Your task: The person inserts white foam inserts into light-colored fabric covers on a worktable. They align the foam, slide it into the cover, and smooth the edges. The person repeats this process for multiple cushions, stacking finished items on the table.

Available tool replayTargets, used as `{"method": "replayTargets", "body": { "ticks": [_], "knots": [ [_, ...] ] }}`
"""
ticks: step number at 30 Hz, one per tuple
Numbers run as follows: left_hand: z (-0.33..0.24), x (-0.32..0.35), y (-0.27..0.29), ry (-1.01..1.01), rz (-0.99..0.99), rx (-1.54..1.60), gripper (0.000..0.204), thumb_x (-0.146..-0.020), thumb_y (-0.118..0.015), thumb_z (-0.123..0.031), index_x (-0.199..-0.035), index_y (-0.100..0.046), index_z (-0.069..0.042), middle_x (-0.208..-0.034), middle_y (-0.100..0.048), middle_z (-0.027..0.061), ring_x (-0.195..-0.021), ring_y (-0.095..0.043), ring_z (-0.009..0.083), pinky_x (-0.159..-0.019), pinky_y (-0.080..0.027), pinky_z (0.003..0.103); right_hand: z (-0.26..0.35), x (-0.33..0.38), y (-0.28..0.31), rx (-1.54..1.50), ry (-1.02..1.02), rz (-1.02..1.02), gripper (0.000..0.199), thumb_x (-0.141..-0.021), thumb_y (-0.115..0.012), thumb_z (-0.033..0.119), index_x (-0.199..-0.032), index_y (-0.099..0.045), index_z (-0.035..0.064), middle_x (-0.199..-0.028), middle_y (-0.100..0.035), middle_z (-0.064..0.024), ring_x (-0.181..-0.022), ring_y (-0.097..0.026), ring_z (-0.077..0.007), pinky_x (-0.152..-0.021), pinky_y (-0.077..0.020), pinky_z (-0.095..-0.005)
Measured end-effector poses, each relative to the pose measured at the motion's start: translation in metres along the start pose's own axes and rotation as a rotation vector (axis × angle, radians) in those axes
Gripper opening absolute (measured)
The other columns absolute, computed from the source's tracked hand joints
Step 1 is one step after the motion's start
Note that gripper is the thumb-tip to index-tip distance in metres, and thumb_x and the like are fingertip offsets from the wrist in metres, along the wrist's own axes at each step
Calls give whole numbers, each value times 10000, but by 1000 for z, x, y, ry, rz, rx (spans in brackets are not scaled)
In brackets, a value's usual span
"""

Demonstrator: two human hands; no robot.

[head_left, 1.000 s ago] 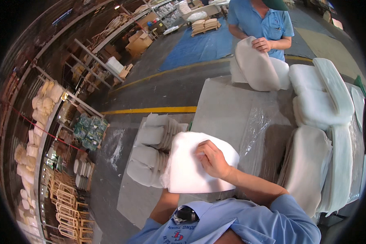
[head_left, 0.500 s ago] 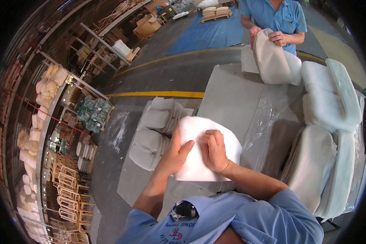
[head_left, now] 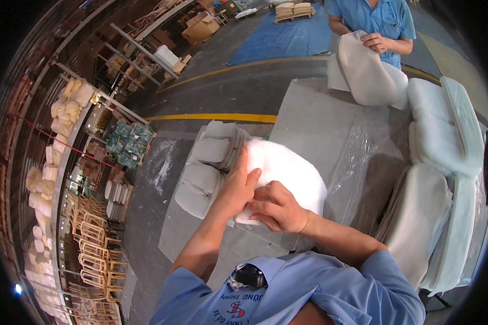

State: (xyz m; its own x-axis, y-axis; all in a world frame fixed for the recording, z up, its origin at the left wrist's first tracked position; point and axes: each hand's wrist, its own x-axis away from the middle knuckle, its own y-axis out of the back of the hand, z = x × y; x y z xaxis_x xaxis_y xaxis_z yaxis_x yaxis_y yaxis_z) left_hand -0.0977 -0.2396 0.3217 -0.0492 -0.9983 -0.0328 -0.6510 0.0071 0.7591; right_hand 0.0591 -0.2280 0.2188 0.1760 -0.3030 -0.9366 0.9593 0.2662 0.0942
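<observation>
— Item one?

— White fibre pad, rounded slab, fluffy surface. Lies on the worktop, near edge raised in both hands, far part partly over a stack of grey cushions. Judged light, soft, easily compressed; likely to flop if held by one corner and to shed or tear if pinched hard.

— Grip points?

— Left hand flat along the left edge, fingers extended and pressing. Right hand on the near edge, fingers curled, pinching the wadding. Best taken at two spread points along an edge, broad contact.

— Surroundings?

— Clear plastic sheet on the worktop to the right; pale upholstered seat pads stacked beyond. Across the worktop, another person in a blue shirt holding a grey seat shell. Wooden chair frames at far left.
</observation>
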Motion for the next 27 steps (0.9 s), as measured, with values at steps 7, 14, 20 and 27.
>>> {"method": "replayTargets", "body": {
  "ticks": [7,14,20,27],
  "knots": [
    [1,1,-9,66,-75,545,640,-1180,-390,-398,-1703,-260,-52,-1696,-394,171,-1560,-377,268,-1265,-318,373,0,0,2,57,-14,-1,312,-724,-781,38,-1032,-767,84,-1039,-683,-58,-876,-609,-259,-770,-503,-376],
    [-5,0,-10,86,-35,454,621,-1176,-408,-391,-1708,-276,-100,-1711,-374,158,-1567,-356,251,-1268,-300,363,-7,16,11,1,15,102,331,-693,-751,42,-1024,-756,62,-1064,-684,-64,-928,-612,-277,-846,-509,-416],
    [3,5,3,119,-43,355,619,-1170,-413,-422,-1716,-270,-165,-1745,-321,169,-1617,-282,285,-1291,-258,380,-8,19,20,-110,-117,155,160,-909,-711,53,-1066,-679,50,-1051,-649,-105,-930,-627,-333,-841,-526,-448],
    [-4,5,-12,73,-41,749,763,-1126,-284,-647,-1724,-247,-175,-1734,-323,142,-1582,-335,295,-1286,-307,422,24,-44,13,188,-541,256,330,-1038,-675,372,-963,-610,57,-932,-643,-133,-799,-697,-369,-703,-572,-477]
  ]
}}
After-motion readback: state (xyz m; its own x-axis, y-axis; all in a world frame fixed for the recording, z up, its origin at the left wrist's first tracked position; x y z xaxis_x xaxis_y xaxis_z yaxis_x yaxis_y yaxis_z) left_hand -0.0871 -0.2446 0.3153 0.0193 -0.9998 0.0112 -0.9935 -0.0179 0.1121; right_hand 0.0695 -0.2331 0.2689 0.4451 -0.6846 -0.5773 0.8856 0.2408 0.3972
